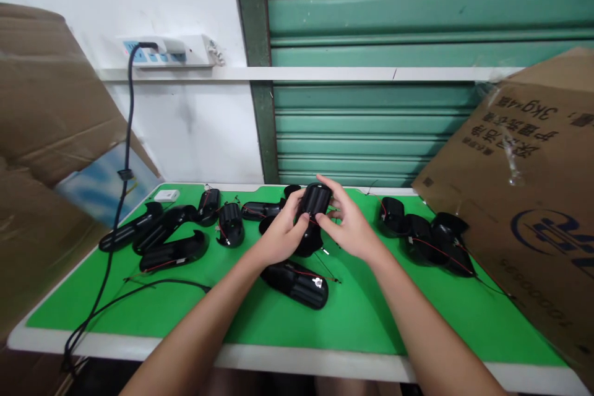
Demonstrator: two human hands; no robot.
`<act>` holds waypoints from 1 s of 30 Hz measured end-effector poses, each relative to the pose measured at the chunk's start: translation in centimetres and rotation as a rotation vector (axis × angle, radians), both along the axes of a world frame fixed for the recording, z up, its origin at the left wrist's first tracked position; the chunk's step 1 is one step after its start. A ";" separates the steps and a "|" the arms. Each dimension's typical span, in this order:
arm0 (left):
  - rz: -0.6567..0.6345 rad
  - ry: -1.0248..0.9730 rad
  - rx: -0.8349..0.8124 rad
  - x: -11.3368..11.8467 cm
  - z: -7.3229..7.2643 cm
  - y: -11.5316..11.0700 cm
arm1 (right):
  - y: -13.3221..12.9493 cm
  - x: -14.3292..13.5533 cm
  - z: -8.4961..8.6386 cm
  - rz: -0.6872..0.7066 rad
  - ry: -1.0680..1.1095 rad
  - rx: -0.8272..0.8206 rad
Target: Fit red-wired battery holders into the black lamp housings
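Note:
A black ribbed plastic part (316, 199) is held up above the middle of the green table mat, between both hands. My left hand (284, 229) grips its left side, with the thumb at the lower edge. On the right side, my right hand (344, 218) has its thumb at the lower edge and a finger at the top. Another black part (309, 242) is directly beneath the hands, partly hidden by them. Nearer to me lies a long black housing (297, 283) with a red wire and a small silvery piece on it.
Several black housings with red wires lie at the left (174, 252) and right (422, 240) of the green mat (362, 322). A black cable (127, 136) hangs from a power strip (167, 51). Cardboard stands at the left (37, 136) and right (524, 198).

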State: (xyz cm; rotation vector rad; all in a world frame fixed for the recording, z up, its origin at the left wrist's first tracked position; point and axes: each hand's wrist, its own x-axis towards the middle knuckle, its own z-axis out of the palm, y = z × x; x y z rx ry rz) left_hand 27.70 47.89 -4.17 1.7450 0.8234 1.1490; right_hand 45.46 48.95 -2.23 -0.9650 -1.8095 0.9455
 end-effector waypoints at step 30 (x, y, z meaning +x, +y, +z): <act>0.081 0.201 0.155 0.3 -0.4 0.0 | 0.0 -1.0 -1.5 0.064 -0.075 0.084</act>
